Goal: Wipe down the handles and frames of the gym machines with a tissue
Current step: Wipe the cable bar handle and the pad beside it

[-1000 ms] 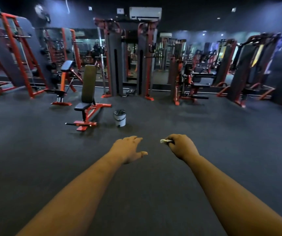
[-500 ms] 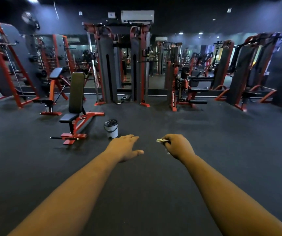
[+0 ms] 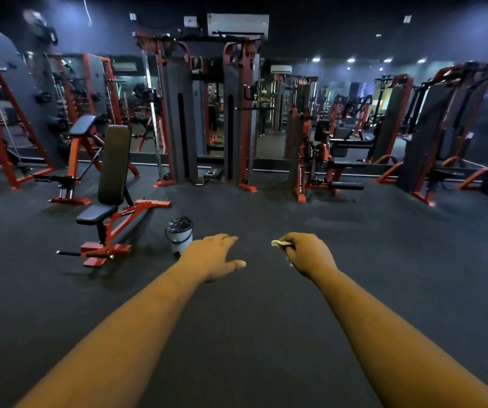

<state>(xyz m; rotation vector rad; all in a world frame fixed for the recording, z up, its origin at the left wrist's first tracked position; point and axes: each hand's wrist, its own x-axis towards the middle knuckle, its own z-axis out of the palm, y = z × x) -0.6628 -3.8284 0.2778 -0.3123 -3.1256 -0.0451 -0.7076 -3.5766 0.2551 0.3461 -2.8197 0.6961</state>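
Crumpled pale tissue [image 3: 279,243], right-hand-held [image 3: 310,254]

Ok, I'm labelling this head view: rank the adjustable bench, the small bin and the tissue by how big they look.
1. adjustable bench, largest by far.
2. small bin, beside the bench's base.
3. tissue, only a scrap showing from the right hand; the rest is hidden in its fist.

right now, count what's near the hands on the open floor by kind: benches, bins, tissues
benches: 1, the upright bench left of centre
bins: 1, the bin beside it
tissues: 1, the tissue held in the right hand
total: 3
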